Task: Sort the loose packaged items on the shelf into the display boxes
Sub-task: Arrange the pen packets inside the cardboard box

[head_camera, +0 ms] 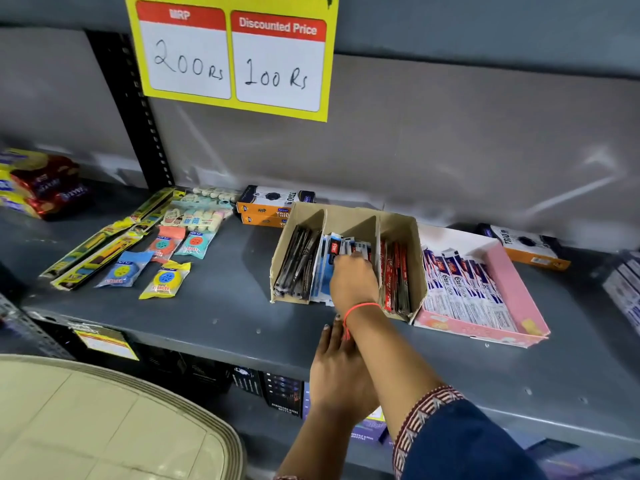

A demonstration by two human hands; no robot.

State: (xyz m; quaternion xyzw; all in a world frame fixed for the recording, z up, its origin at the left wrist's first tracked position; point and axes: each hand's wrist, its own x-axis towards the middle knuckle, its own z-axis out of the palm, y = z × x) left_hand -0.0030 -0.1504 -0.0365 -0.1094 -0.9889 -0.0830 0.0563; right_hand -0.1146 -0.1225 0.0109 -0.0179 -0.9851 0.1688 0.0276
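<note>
Right hand [353, 280] pinches blue-white sachets [325, 268] in the three-slot brown cardboard box [398, 223] — crowded packets may spill forward; left hand [341, 372] rests flat, empty.

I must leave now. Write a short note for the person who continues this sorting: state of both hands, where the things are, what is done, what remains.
Right hand: in the middle compartment of the cardboard display box, fingers on the blue-and-white packets; grip unclear.
Left hand: empty, resting at the shelf front edge under the right forearm.
Done: dark packets in the left compartment, red packets in the right; pink box holds white pen packets.
Left: loose eraser packets and long yellow packs lie at shelf left.
</note>
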